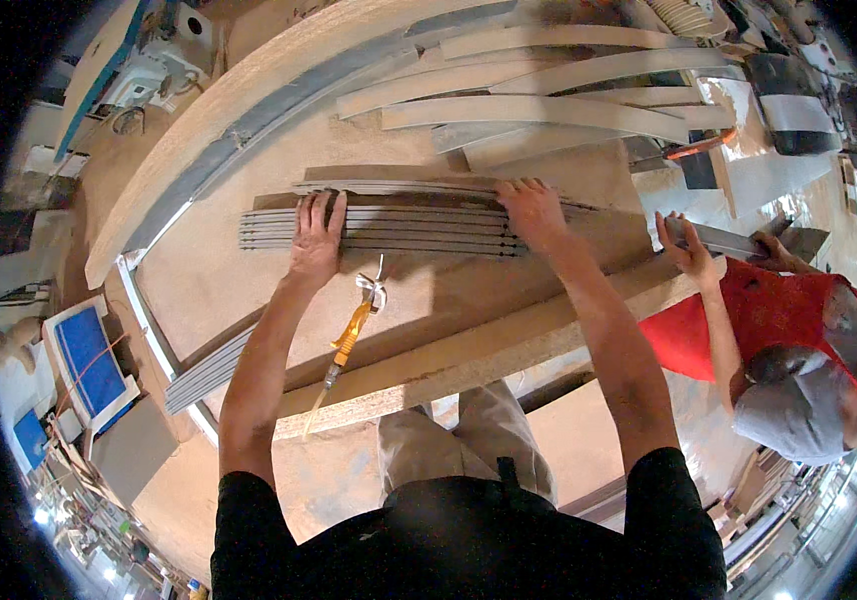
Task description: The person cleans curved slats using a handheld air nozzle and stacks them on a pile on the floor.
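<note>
1. Your left hand (316,243) lies palm down on the stack of grey strips (389,230), its fingers (321,208) stretched out and slightly spread, flat on the top edges without gripping anything.
2. Your right hand (534,212) presses on the same stack further to the right, fingers (515,190) extended and fanned a little over the far edge; nothing is pinched between them.
3. The stack lies on the dusty tan surface (219,280) in front of you, between your two hands. It is made of thin, long, grey strips laid side by side on edge, so their narrow edges show as parallel lines.
4. Just beside your left wrist, a tool with a yellow-orange handle (350,340) lies on the surface, a white strap at its upper end and a thin metal tip pointing toward you.
5. Beyond the stack, wider pale boards (539,110) lie loosely overlapped, flat and smooth-faced.
6. More grey strips (207,372) rest at the surface's left edge, well apart from your hands.
7. To your right, another person in a red shirt (779,310) holds the end of a grey strip with one hand (687,248).
</note>
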Available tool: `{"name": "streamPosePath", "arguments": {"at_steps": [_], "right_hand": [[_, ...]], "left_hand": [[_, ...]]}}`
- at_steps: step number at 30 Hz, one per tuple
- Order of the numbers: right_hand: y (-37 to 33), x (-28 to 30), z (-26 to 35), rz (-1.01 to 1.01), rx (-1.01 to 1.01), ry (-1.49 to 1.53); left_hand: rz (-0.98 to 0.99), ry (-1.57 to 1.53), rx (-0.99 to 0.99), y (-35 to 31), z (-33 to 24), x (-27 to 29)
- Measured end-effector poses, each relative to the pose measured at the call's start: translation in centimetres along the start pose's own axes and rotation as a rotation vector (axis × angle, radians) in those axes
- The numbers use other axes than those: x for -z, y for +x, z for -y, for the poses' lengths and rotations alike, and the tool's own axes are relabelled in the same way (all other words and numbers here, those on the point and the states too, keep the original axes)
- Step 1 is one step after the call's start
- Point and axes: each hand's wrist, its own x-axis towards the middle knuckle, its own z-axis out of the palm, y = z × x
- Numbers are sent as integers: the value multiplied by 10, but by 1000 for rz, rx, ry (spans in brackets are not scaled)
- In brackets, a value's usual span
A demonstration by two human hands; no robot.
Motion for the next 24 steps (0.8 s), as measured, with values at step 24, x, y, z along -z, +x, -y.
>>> {"name": "streamPosePath", "arguments": {"at_steps": [24], "right_hand": [[-74, -11, 34, -494, -1009, 912]], "left_hand": [[220, 16, -36, 23, -9, 18]]}}
